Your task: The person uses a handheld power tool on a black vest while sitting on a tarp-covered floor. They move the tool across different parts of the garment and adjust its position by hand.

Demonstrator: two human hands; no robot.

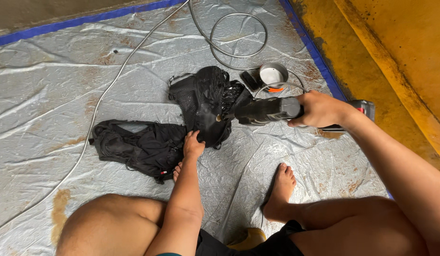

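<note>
My right hand (pixel 319 109) grips a dark cordless power tool (pixel 270 109) with a red-and-black battery base (pixel 367 108); its tip touches a round black brush head pressed on a black shoe (pixel 208 106). My left hand (pixel 193 145) presses down on the near edge of that shoe. A crumpled black mesh backpack or vest (pixel 139 144) lies flat just left of my left hand. All of this rests on a wet silver tarpaulin (pixel 63 95).
A grey hose (pixel 239 33) coils at the top and runs down the left. A small metal bowl (pixel 273 73) and a dark flat object sit behind the shoe. Yellow stained floor (pixel 395 57) borders the tarp's blue edge on the right. My bare knees and feet are in front.
</note>
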